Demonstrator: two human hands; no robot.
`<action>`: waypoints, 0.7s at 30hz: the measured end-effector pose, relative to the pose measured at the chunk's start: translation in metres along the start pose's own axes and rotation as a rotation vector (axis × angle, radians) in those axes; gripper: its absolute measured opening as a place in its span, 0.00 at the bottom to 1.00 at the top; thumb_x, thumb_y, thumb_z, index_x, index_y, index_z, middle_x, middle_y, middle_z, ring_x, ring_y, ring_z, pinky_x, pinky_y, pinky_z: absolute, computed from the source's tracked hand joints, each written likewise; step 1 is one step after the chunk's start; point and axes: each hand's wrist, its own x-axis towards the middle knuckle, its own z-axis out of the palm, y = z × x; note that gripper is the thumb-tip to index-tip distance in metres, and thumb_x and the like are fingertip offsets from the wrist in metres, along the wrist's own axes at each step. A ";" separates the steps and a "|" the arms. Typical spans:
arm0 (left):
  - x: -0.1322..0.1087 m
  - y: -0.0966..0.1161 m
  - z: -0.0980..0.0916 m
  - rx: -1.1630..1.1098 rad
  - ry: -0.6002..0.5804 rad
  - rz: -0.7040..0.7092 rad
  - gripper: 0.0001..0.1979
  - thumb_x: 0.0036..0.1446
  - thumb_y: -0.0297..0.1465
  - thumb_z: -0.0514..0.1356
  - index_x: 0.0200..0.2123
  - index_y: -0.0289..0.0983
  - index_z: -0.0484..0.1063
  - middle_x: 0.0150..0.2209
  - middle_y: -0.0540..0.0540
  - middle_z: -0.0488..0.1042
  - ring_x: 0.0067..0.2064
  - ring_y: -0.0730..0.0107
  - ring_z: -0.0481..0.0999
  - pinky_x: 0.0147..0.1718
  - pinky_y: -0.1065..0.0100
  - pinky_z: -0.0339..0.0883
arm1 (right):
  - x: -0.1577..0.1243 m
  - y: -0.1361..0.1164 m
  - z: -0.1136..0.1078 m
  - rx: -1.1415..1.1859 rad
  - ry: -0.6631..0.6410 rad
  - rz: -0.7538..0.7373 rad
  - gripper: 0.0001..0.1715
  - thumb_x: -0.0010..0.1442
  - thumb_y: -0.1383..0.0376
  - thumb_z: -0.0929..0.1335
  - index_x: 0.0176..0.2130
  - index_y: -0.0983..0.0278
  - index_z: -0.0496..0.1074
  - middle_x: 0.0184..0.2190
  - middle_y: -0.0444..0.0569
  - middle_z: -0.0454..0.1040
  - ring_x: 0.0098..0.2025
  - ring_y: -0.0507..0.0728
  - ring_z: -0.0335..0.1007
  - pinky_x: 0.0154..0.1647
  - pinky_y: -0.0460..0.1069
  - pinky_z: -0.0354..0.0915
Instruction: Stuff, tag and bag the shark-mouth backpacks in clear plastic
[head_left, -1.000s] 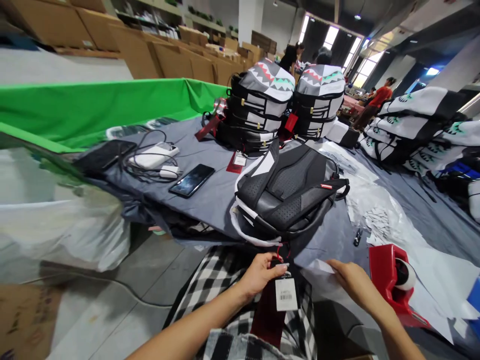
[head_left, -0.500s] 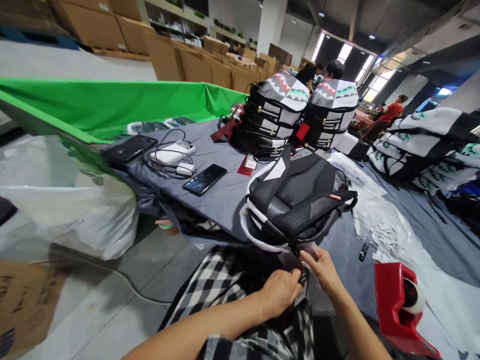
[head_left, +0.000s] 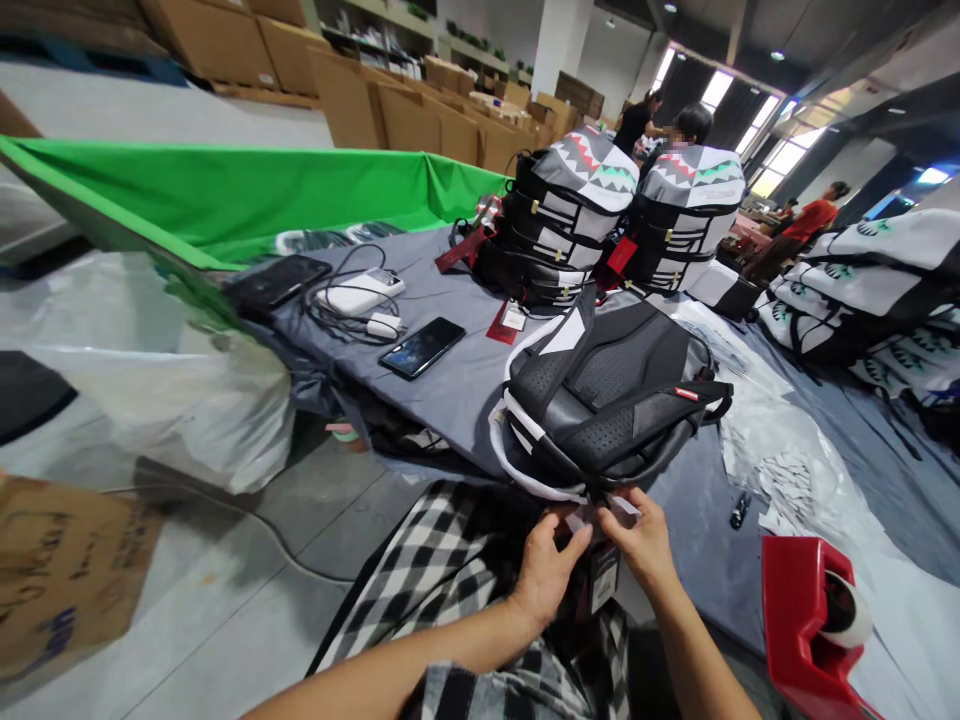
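Backpack [head_left: 600, 390] lies strap side up on desk [head_left: 472, 400], one end at near edge, probably so hanging tag [head_left: 604, 578] falls within reach. Tape dispenser [head_left: 786, 620] at right, likely same reason. Left hand [head_left: 546, 572] and right hand [head_left: 643, 540] nearly closed, thumbs toward fingers, pinching thin pale sheet [head_left: 579, 518] just above tag.

Perforated leathery backpack [head_left: 611, 390], glossy phone [head_left: 422, 347]

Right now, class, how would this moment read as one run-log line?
left hand: at thin film | right hand: holding thin film | backpack: on table, straps up | tag: between hands
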 end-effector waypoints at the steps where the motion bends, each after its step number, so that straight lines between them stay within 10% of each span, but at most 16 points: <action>1: 0.001 0.002 0.005 -0.075 0.020 -0.027 0.19 0.49 0.43 0.65 0.40 0.35 0.78 0.42 0.41 0.81 0.45 0.58 0.78 0.50 0.60 0.68 | 0.000 0.000 0.000 -0.005 -0.002 -0.006 0.14 0.50 0.56 0.70 0.33 0.64 0.75 0.30 0.50 0.80 0.32 0.59 0.76 0.36 0.51 0.71; 8: 0.012 0.012 0.016 -0.495 0.142 -0.293 0.14 0.35 0.36 0.69 0.28 0.35 0.78 0.28 0.46 0.79 0.30 0.68 0.75 0.33 0.68 0.68 | 0.001 -0.003 -0.019 -0.143 -0.106 -0.167 0.17 0.64 0.53 0.66 0.37 0.63 0.76 0.31 0.49 0.78 0.35 0.57 0.75 0.37 0.48 0.69; 13: 0.022 0.022 0.018 -0.525 0.147 -0.350 0.15 0.34 0.35 0.69 0.29 0.34 0.78 0.30 0.44 0.80 0.31 0.65 0.76 0.31 0.67 0.69 | -0.002 -0.020 -0.029 -0.508 0.097 -0.486 0.16 0.70 0.59 0.64 0.35 0.61 0.76 0.30 0.46 0.76 0.30 0.52 0.71 0.33 0.45 0.64; 21: 0.016 0.035 0.014 -0.596 0.127 -0.365 0.16 0.32 0.35 0.71 0.28 0.34 0.78 0.28 0.46 0.80 0.29 0.68 0.74 0.31 0.68 0.67 | -0.018 -0.045 0.001 -0.832 0.179 -0.730 0.15 0.70 0.68 0.62 0.33 0.62 0.73 0.27 0.46 0.70 0.30 0.54 0.66 0.31 0.48 0.59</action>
